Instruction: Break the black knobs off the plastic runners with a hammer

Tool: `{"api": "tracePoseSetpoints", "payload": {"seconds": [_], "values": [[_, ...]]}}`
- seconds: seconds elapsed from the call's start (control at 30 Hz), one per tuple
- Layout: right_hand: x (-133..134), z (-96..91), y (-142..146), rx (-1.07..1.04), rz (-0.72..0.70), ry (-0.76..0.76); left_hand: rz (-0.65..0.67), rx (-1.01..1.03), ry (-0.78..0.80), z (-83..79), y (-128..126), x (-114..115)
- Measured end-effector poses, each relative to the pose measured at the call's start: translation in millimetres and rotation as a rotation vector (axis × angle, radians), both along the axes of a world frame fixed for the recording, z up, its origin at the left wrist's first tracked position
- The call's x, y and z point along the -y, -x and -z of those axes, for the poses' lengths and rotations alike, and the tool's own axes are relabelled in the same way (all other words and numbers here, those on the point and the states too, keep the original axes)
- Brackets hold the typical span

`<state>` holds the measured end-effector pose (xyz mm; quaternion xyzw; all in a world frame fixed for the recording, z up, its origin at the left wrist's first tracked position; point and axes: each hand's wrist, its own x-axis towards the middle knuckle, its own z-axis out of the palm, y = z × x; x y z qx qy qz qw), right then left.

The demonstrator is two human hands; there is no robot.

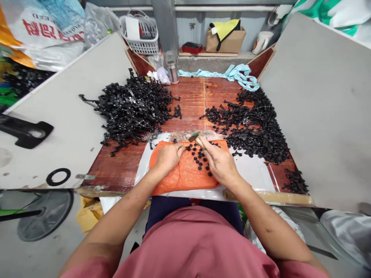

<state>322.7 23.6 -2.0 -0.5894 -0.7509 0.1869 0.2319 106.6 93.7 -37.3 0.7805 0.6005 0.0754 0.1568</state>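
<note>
My left hand (168, 156) rests on an orange cloth (185, 175), fingers pinched on a small black plastic piece. My right hand (218, 162) is closed round a small tool (194, 138) with a wooden handle and a greenish tip, pointing toward the left hand. Several small round black pieces (200, 157) lie loose on the cloth between both hands. A large heap of black plastic sprue frames (133, 108) sits to the left on the red wooden table (194, 100). Another heap of black parts (252, 123) sits to the right.
Grey boards slope up at the left (66, 112) and right (319, 108) of the table. A steel flask (173, 72), a white basket (142, 33), a cardboard box (226, 38) and a teal cloth (237, 73) stand at the back. A black ring (58, 177) lies on the left board.
</note>
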Motion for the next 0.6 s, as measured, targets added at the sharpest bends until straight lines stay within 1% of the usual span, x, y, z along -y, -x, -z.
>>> {"api": "tracePoseSetpoints", "payload": {"seconds": [0.07, 0.1, 0.2, 0.23, 0.37, 0.43, 0.47, 0.5, 0.6], "values": [[-5.2, 3.2, 4.0, 0.106, -0.022, 0.056, 0.005, 0.016, 0.0, 1.7, 1.3, -0.6], [-6.6, 3.7, 4.4, 0.123, -0.031, 0.059, 0.006, 0.026, 0.001, 2.5, 1.8, -0.8], [-7.7, 2.3, 3.2, 0.059, -0.012, -0.033, 0.006, 0.061, 0.006, 3.9, 2.2, -0.7], [-8.1, 1.9, 2.7, 0.07, 0.0, -0.038, 0.005, 0.072, 0.01, 4.0, 1.9, -0.5], [-14.5, 3.9, 2.8, 0.261, -0.015, 0.075, -0.011, 0.116, 0.019, 3.3, 0.3, -0.4], [-18.4, 5.2, 2.0, 0.262, -0.029, 0.085, -0.034, 0.194, 0.063, 1.1, 1.6, -1.8], [-19.3, 5.4, 0.6, 0.227, -0.022, 0.083, -0.058, 0.281, 0.119, -1.0, 3.4, -3.0], [-19.0, 5.1, -1.7, 0.171, -0.004, 0.08, -0.094, 0.411, 0.203, -4.0, 6.1, -4.4], [-10.9, 2.8, -14.7, -0.043, 0.112, 0.035, -0.209, 0.934, 0.524, -18.8, 17.8, -9.0]]}}
